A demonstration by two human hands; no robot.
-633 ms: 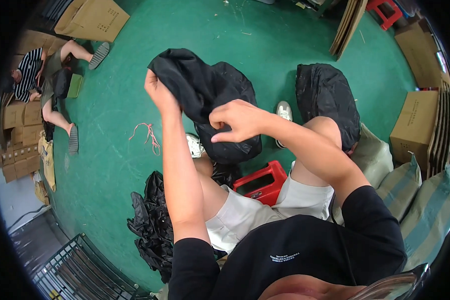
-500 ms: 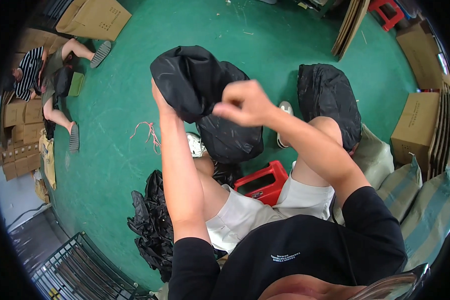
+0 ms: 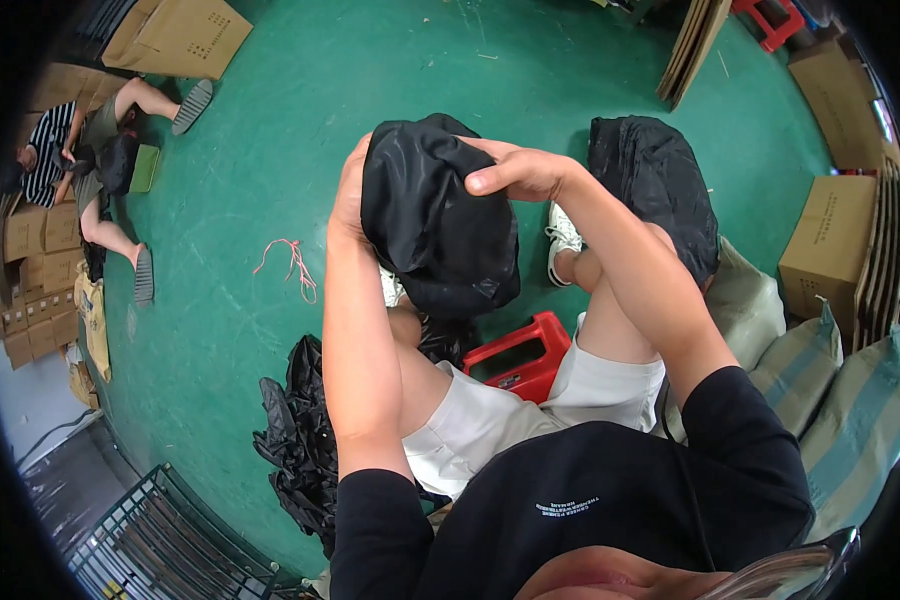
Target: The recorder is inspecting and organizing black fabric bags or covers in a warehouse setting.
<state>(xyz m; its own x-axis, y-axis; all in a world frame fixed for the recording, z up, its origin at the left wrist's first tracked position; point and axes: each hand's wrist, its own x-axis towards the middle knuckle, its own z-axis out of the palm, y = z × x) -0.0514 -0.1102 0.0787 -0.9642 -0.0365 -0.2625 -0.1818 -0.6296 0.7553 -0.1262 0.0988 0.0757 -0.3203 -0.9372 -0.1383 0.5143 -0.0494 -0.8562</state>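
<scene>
Between my two hands is a rounded piece of shiny black fabric (image 3: pixel 420 190), raised in front of me above my knees; whether it is a bag or a cover I cannot tell. My left hand (image 3: pixel 351 195) grips its left edge, the fingers partly hidden behind the cloth. At the upper right edge, my right hand (image 3: pixel 525 172) pinches it, thumb in front and fingers behind. Directly below the fabric is a full black bundle (image 3: pixel 470 285), mostly covered from view. Another large black bundle (image 3: pixel 655 185) lies on the floor to the right, beside my knee.
A red plastic stool (image 3: pixel 530 375) stands between my legs. Crumpled black bags (image 3: pixel 300 450) are piled at my left. Pink string (image 3: pixel 295 265) lies on the green floor (image 3: pixel 220 330). Stuffed woven sacks (image 3: pixel 855 420) and cardboard boxes (image 3: pixel 820 245) line the right. A person (image 3: pixel 55 155) sits far left.
My right hand, blurred just before, has moved up and right and now grips the fabric's edge. The fabric has come slightly right and down, over the bundle below.
</scene>
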